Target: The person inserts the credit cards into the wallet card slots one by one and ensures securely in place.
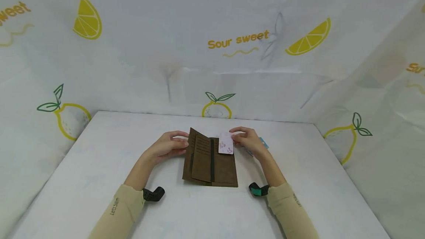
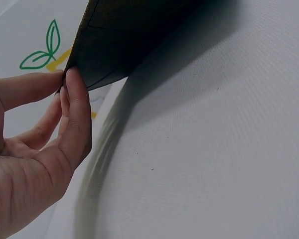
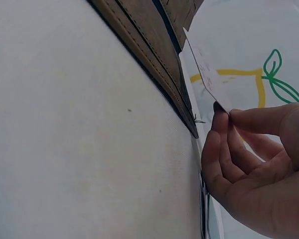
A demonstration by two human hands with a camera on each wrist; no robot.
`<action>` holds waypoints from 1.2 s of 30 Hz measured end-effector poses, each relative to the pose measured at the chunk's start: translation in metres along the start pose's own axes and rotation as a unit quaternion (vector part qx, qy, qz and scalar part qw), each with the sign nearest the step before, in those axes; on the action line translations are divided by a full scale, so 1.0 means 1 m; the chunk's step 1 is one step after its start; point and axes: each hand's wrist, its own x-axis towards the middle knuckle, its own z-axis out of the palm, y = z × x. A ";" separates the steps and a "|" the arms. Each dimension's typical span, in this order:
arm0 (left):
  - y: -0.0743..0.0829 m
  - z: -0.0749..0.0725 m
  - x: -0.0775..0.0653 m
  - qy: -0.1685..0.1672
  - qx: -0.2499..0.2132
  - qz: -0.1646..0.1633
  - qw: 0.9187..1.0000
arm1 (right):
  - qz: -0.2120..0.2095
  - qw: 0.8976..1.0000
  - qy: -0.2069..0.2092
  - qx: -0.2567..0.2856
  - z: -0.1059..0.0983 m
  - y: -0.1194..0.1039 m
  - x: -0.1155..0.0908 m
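Note:
A brown wallet (image 1: pixel 224 170) lies opened out on the white table, its left flap tilted up and showing rows of card slots. My left hand (image 1: pixel 167 146) pinches the outer edge of that flap between thumb and fingers, as the left wrist view shows up close. Between the thumb and fingers of my right hand (image 1: pixel 247 139) is a pale pink card (image 1: pixel 225 144) with a printed design. The card overlaps the upper right part of the wallet in the head view. In the right wrist view the card (image 3: pixel 205 69) is gripped by one corner, above the wallet's edge (image 3: pixel 154 64).
Partly hidden behind my right hand, blue cards (image 1: pixel 263 143) lie on the table (image 1: pixel 132 121). A white cloth backdrop (image 1: pixel 139 47) with lemon prints rises behind and beside the table. Each wrist carries a black camera (image 1: pixel 154 194).

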 end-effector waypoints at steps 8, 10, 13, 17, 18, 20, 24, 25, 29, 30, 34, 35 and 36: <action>0.004 0.001 -0.003 0.002 -0.001 0.000 1.000 | -0.023 1.000 -0.010 -0.002 0.003 -0.004 -0.004; 0.005 0.002 -0.004 0.003 0.000 -0.001 1.000 | -0.030 0.999 -0.008 -0.009 0.005 -0.005 -0.005; 0.006 0.002 -0.006 0.004 0.001 -0.003 1.000 | -0.042 0.999 -0.005 -0.023 0.006 -0.004 -0.005; 0.007 0.002 -0.006 0.004 0.004 -0.004 1.000 | -0.049 0.998 -0.006 -0.034 0.008 -0.007 -0.006; 0.007 0.002 -0.005 0.005 0.004 -0.004 1.000 | -0.050 0.998 -0.006 -0.037 0.008 -0.006 -0.006; 0.006 0.002 -0.004 0.004 0.004 -0.005 1.000 | -0.049 0.998 -0.005 -0.040 0.009 -0.006 -0.005; 0.005 0.002 -0.003 0.003 0.002 -0.007 1.000 | -0.048 0.998 -0.004 -0.043 0.011 -0.003 -0.003; 0.005 0.002 -0.002 0.002 0.001 -0.007 1.000 | -0.048 0.998 -0.006 -0.042 0.011 -0.004 -0.003; 0.005 0.002 -0.003 0.001 0.002 -0.007 1.000 | -0.052 0.997 -0.016 -0.046 0.011 -0.005 -0.004; 0.005 0.003 -0.003 0.000 0.001 -0.006 1.000 | -0.053 0.997 -0.018 -0.048 0.012 -0.005 -0.004; 0.004 0.003 -0.003 0.000 -0.001 -0.006 1.000 | -0.056 0.997 -0.025 -0.052 0.012 -0.003 -0.004; 0.003 0.003 -0.003 0.001 -0.001 -0.006 1.000 | -0.056 0.996 -0.028 -0.056 0.012 -0.002 -0.004; 0.003 0.002 -0.003 0.001 0.000 -0.006 1.000 | -0.057 0.996 -0.030 -0.059 0.013 -0.002 -0.004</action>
